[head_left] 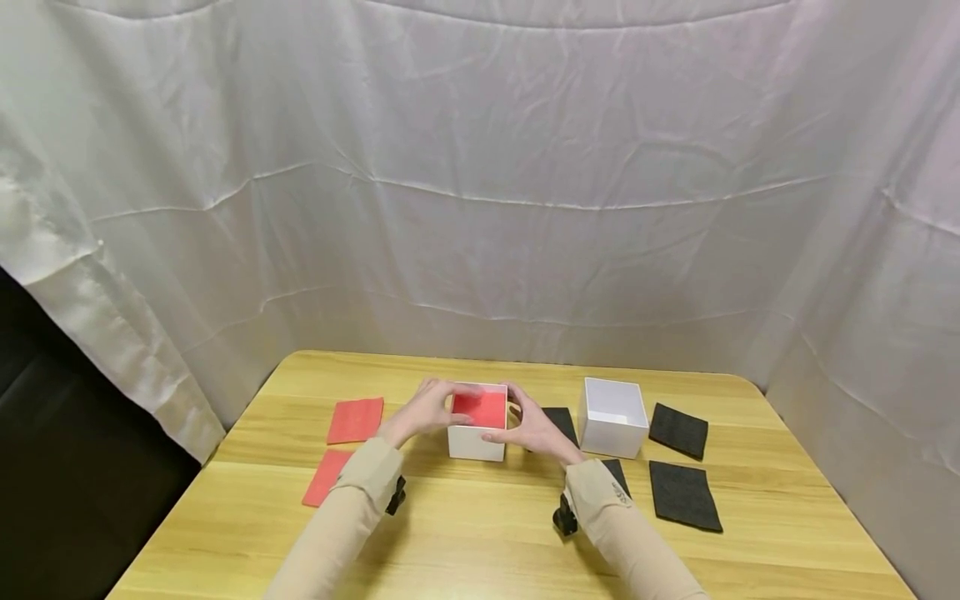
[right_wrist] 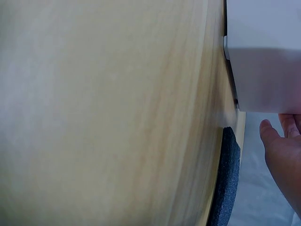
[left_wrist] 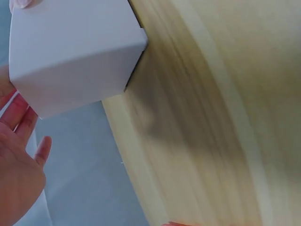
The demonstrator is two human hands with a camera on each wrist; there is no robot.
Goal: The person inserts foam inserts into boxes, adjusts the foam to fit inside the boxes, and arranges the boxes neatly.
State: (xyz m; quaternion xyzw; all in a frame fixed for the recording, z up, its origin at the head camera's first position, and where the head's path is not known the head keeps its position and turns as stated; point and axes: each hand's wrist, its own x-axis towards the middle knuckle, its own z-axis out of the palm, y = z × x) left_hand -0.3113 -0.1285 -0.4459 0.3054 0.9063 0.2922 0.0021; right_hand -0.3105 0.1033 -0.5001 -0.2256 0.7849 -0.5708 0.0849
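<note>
The work is judged to be at a partial stage. A box (head_left: 477,444) stands on the table (head_left: 480,550) near the middle of the far edge, opening upward, with a red insert (head_left: 489,410) inside. The right hand (head_left: 538,427) grips the box, thumb on the front wall and fingers at the right rim. The left hand (head_left: 427,408) has its fingers bent over the left rim; whether it grips the wall or presses the red insert cannot be told. Done: red material is in place within the rim; its layers cannot be counted. Left over: two red sheets (head_left: 356,420) lie flat toward the table's left edge. The second box (head_left: 611,439), toward the far right corner, stands open and unattended. Four black sheets (head_left: 686,496) lie outside it, two on its right-edge side and two partly hidden by the right arm.
</note>
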